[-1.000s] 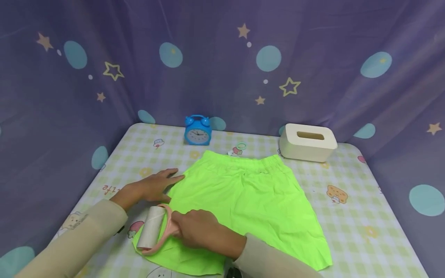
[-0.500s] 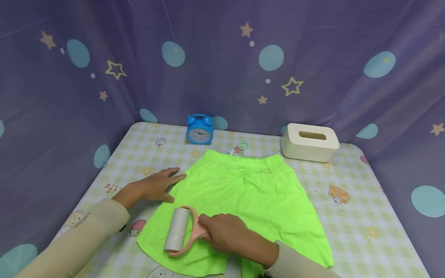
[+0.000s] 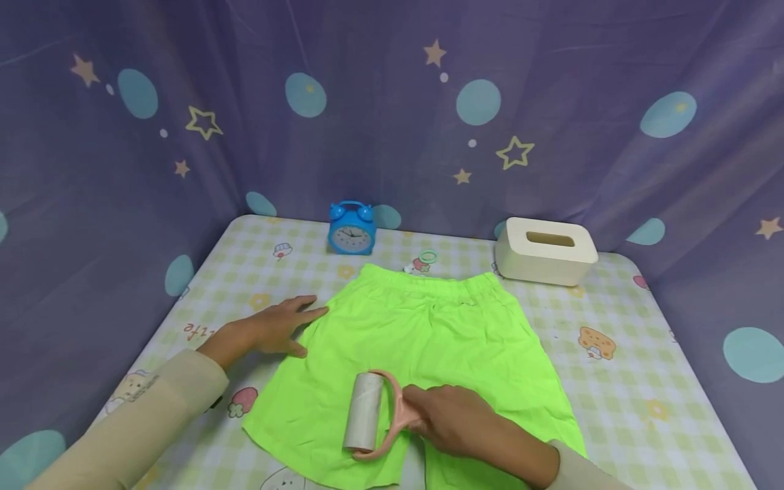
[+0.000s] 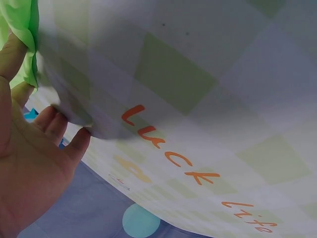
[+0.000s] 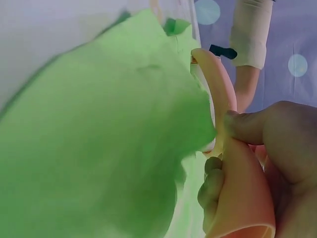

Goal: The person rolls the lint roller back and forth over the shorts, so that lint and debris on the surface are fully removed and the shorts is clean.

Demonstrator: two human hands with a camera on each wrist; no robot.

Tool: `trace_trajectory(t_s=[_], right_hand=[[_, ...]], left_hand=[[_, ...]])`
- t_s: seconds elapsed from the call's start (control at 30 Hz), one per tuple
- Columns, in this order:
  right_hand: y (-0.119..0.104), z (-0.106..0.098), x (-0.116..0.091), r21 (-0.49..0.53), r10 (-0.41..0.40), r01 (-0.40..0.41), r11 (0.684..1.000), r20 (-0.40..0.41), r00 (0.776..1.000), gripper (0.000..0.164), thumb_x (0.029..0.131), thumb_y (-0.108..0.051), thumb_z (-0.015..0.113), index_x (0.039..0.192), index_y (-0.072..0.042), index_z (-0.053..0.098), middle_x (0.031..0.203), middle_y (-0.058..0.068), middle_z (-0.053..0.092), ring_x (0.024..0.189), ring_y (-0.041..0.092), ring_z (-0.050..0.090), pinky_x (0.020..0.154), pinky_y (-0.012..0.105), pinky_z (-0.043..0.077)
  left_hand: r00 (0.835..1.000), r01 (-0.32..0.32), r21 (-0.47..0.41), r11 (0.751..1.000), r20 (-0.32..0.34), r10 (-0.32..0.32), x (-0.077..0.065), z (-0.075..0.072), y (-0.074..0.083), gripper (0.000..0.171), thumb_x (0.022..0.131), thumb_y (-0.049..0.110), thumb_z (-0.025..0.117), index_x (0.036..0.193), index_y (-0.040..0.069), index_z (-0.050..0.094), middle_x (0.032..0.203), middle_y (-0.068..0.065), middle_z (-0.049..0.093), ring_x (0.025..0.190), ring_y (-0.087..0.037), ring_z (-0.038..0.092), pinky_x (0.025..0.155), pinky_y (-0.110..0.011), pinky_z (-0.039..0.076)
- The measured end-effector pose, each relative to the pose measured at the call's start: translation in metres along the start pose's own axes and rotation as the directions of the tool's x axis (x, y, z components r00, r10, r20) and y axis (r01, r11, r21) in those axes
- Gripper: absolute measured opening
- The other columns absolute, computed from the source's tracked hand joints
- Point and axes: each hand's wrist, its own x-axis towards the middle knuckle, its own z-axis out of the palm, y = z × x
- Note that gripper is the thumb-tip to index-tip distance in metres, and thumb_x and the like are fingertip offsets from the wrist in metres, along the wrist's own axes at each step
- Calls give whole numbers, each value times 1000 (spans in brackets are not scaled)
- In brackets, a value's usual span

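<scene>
Neon green shorts (image 3: 490,340) lie spread on the table, waistband toward the back. My right hand (image 3: 456,418) grips the pink handle of a lint roller (image 3: 364,412), whose white roll lies on the lower part of the shorts' left leg, near the middle. In the right wrist view, fingers and thumb wrap round the handle (image 5: 242,188), and cloth covers part of the roll. At the shorts' left edge my left hand (image 3: 278,328) rests with fingers spread. The left wrist view shows its fingertips touching the green cloth (image 4: 17,20) and the table cover.
At the back stand a blue alarm clock (image 3: 352,230) and, to the right, a cream tissue box (image 3: 545,252). A small green ring (image 3: 428,256) lies behind the waistband. The checked table cover (image 3: 637,381) meets a purple curtain (image 3: 392,122) behind.
My right hand has moved the lint roller rightward across the shorts' left leg, from its outer edge toward the middle. The left hand stays in place on the shorts' edge.
</scene>
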Motion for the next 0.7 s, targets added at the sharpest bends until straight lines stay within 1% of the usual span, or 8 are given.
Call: trace_trajectory(t_s=[0.13, 0.23, 0.37, 0.47, 0.57, 0.7], right_hand=[[11, -4, -15, 26, -5, 5, 1000, 5, 1000, 23, 96, -49, 64, 104, -29, 55, 64, -15, 42, 55, 3, 38, 48, 24, 33], [18, -6, -25, 47, 2, -3, 999, 12, 1000, 23, 97, -50, 62, 108, -31, 56, 65, -17, 43, 56, 2, 39, 49, 23, 34], [26, -8, -36, 68, 15, -16, 998, 17, 1000, 27, 98, -55, 57, 111, -31, 56, 66, -18, 42, 57, 1, 39, 50, 23, 34], [33, -9, -45, 100, 20, -22, 995, 23, 1000, 33, 99, -56, 53, 119, -30, 58, 67, -20, 43, 58, -1, 40, 52, 22, 35], [39, -12, -54, 133, 13, -17, 991, 28, 1000, 37, 100, -54, 53, 125, -29, 59, 68, -22, 44, 58, -2, 40, 53, 21, 36], [46, -18, -63, 135, 18, -23, 991, 40, 999, 38, 100, -54, 54, 127, -29, 60, 72, -23, 49, 61, -3, 42, 55, 21, 37]], left_hand=[[1000, -3, -7, 1000, 4, 3, 0, -2, 2, 92, 89, 38, 79, 163, 20, 28, 168, -23, 17, 152, -50, 22, 115, -68, 31], [1000, -6, -15, 1000, 8, 6, -1, -2, 2, 93, 89, 39, 79, 163, 19, 27, 168, -23, 16, 152, -50, 22, 115, -68, 30], [1000, -6, -20, 1000, 11, 7, -1, -2, 1, 93, 89, 40, 78, 163, 20, 27, 168, -22, 16, 152, -50, 21, 115, -68, 30], [1000, -4, -19, 1000, 12, 5, -1, -2, 1, 93, 89, 41, 78, 163, 21, 27, 168, -22, 16, 152, -50, 21, 115, -69, 30], [1000, -3, -20, 1000, 12, 4, -1, -2, 2, 93, 89, 41, 78, 163, 21, 27, 168, -22, 16, 152, -50, 21, 115, -69, 30], [1000, -5, -19, 1000, 12, 5, -2, -3, 3, 93, 89, 39, 79, 163, 19, 27, 168, -23, 16, 151, -51, 22, 115, -68, 30]])
